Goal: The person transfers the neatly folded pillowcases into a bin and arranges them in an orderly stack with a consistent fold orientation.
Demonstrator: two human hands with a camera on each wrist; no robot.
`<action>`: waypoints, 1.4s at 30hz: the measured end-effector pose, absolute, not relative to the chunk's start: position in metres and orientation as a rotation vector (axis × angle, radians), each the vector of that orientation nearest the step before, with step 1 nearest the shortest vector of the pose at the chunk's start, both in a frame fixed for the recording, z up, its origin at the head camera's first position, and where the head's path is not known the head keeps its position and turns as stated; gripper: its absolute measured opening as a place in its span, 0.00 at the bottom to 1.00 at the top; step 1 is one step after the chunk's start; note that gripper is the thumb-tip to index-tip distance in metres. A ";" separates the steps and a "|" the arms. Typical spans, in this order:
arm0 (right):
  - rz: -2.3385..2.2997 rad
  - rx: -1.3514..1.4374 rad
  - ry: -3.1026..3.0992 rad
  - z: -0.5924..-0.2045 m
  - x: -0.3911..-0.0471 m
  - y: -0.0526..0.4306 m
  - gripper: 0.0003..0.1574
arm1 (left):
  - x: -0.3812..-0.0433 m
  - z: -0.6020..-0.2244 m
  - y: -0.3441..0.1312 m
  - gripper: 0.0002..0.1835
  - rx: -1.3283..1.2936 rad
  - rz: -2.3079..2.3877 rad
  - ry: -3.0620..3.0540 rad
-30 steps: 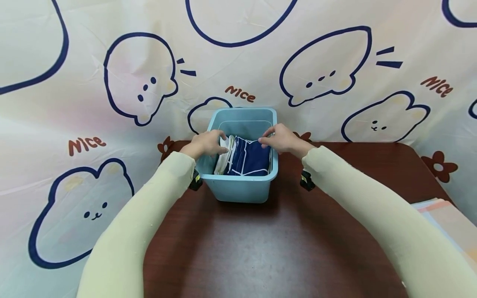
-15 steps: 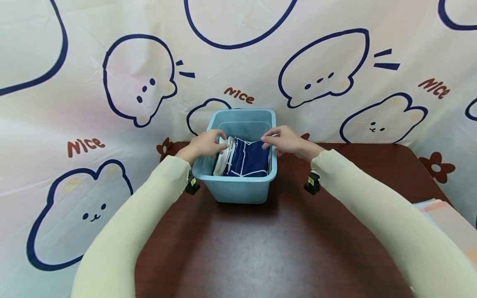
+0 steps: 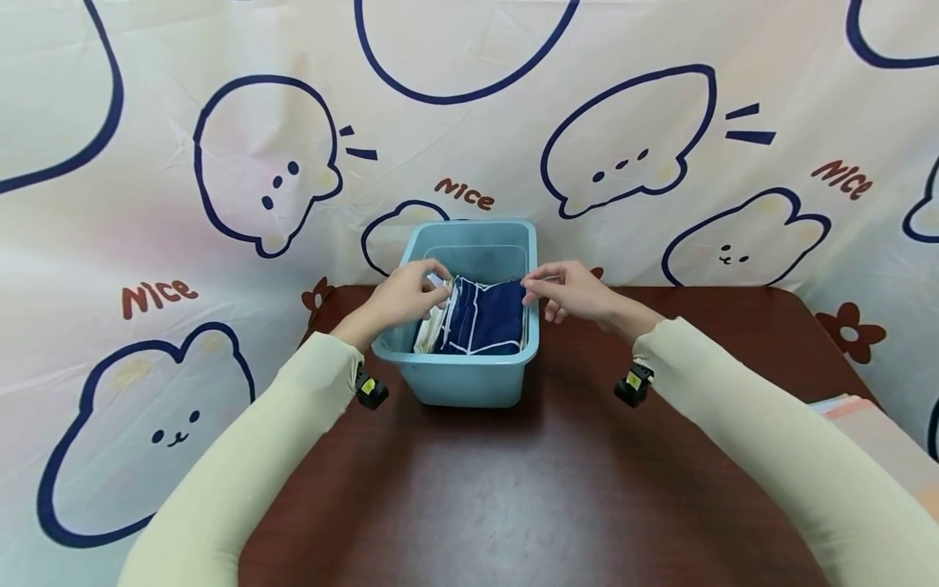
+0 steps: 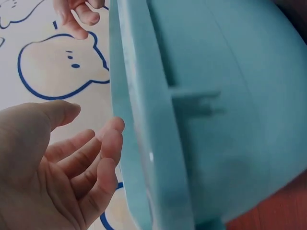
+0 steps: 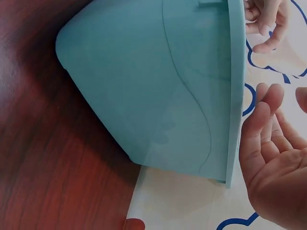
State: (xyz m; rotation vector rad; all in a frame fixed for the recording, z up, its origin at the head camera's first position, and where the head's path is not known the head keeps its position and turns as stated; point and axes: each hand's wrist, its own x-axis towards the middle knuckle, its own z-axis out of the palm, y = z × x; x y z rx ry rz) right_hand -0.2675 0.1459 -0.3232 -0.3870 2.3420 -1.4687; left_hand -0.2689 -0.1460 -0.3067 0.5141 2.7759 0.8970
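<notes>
Folded navy cloth with white piping (image 3: 500, 316) sits inside the blue plastic bin (image 3: 460, 383), beside folded pale cloth (image 3: 429, 333); bin upright on the bench (image 3: 484, 481). Left hand (image 3: 405, 292) and right hand (image 3: 575, 292) hang above opposite side rims: each grip is released, fingers loosely bent, nothing held. Rim contact can't be confirmed.

Risks, judged: fingers or sleeves could snag the rim and drag or tip the bin, since neither hand steadies it. The pale stack leans, so a careless tug on the navy cloth could slump or unfold both. The piping could catch a fingertip.

Writing: red-brown "Nice" on the wall backdrop (image 3: 513, 155), readable three times in the head view. No brand or label readable on bin or cloth.
</notes>
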 end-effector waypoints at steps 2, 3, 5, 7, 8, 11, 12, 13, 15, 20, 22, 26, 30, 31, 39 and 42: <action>-1.475 -0.375 2.339 -0.324 -0.265 0.147 0.23 | -0.267 -0.307 -0.143 0.17 0.522 0.921 2.767; -1.477 -0.374 2.338 -0.325 -0.263 0.148 0.23 | -0.266 -0.307 -0.142 0.17 0.525 0.934 2.762; -1.476 -0.380 2.341 -0.326 -0.261 0.149 0.22 | -0.265 -0.307 -0.139 0.17 0.529 0.945 2.755; -1.480 -0.390 2.345 -0.327 -0.258 0.150 0.22 | -0.264 -0.308 -0.137 0.17 0.528 0.948 2.751; -1.481 -0.396 2.346 -0.327 -0.257 0.151 0.22 | -0.263 -0.308 -0.136 0.16 0.528 0.954 2.748; -1.474 -0.419 2.360 -0.328 -0.253 0.153 0.23 | -0.261 -0.308 -0.132 0.16 0.540 0.965 2.740; -1.473 -0.429 2.364 -0.328 -0.252 0.154 0.23 | -0.260 -0.308 -0.131 0.16 0.543 0.967 2.737; -1.471 -0.439 2.367 -0.329 -0.251 0.155 0.23 | -0.259 -0.309 -0.131 0.16 0.550 0.976 2.730; -1.468 -0.459 2.371 -0.330 -0.249 0.156 0.23 | -0.256 -0.309 -0.129 0.16 0.563 0.989 2.714; -1.470 -0.498 2.385 -0.331 -0.245 0.162 0.21 | -0.249 -0.309 -0.125 0.16 0.576 1.017 2.668; -1.469 -0.505 2.395 -0.332 -0.244 0.165 0.20 | -0.247 -0.309 -0.124 0.15 0.583 1.026 2.659; -1.467 -0.515 2.405 -0.333 -0.240 0.172 0.19 | -0.243 -0.309 -0.121 0.15 0.613 1.045 2.646; -1.467 -0.505 2.410 -0.335 -0.234 0.181 0.20 | -0.239 -0.309 -0.117 0.15 0.641 1.046 2.644; -1.469 -0.494 2.410 -0.336 -0.233 0.184 0.20 | -0.238 -0.309 -0.116 0.15 0.646 1.047 2.641; -1.467 -0.470 2.417 -0.344 -0.225 0.204 0.20 | -0.226 -0.308 -0.107 0.15 0.731 1.044 2.621; -1.467 -0.470 2.411 -0.346 -0.223 0.210 0.20 | -0.221 -0.308 -0.104 0.15 0.741 1.040 2.611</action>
